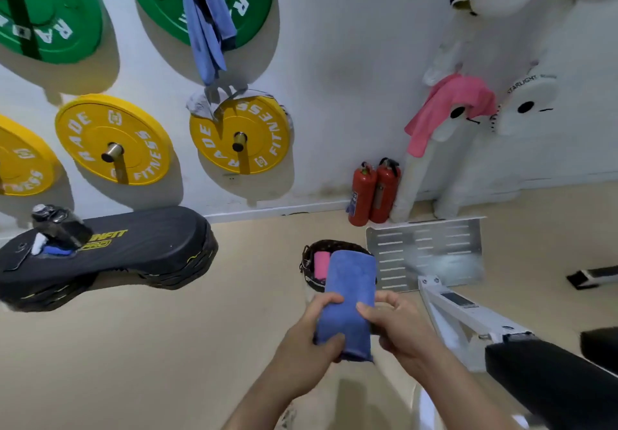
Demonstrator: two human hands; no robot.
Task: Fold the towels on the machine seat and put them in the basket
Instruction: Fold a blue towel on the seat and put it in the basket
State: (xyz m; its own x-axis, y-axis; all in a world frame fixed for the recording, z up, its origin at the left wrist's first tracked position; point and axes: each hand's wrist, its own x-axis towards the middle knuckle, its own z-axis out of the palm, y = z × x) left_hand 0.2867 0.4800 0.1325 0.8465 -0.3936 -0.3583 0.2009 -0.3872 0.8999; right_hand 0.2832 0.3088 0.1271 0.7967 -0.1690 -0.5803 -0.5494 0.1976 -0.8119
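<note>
Head cam: at 6 o'clock, L hand point(311, 336) & R hand point(398, 326) hold a folded blue towel point(349, 292) up off the floor. L fingers & thumb curl round its near end; R fingers pinch its 3 o'clock side. It looks soft, light & floppy, so prob best held by both long sides to keep the fold shut. At 12 o'clock, just past it, the basket point(306, 262) sits w/ a pink towel point(321, 264) inside. Black seat point(551, 379) at 4 o'clock.

Both bare forearms point(444, 386) reach forward from below, close together. The left hand point(312, 336) grips one side of the folded towel point(349, 279), fingers curled over the top. The right hand point(399, 326) pinches the other side.
</note>
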